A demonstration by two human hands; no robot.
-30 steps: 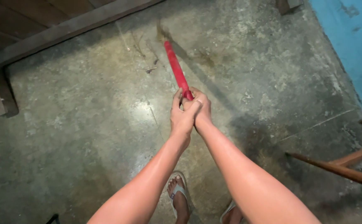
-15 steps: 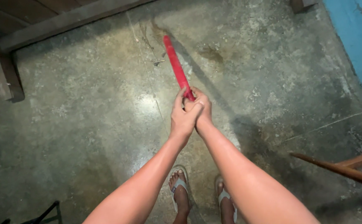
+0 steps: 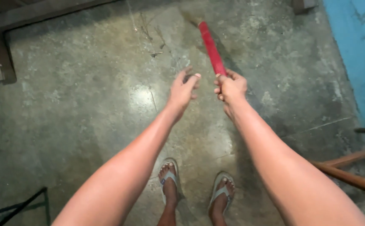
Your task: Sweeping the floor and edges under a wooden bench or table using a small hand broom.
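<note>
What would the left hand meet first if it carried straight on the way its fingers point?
Probably the bare concrete floor, near the twiggy debris. The left hand passes beside the red handle, though depth is unclear.

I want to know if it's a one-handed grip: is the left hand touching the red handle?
Apart. The head view shows bare floor between the left hand and the red handle; only the right hand grips it.

A red handle point(image 3: 211, 48) is seen over the floor point(image 3: 86, 104), which is mottled grey-green. Right of the handle, a wall point(image 3: 354, 54) is painted blue.
</note>
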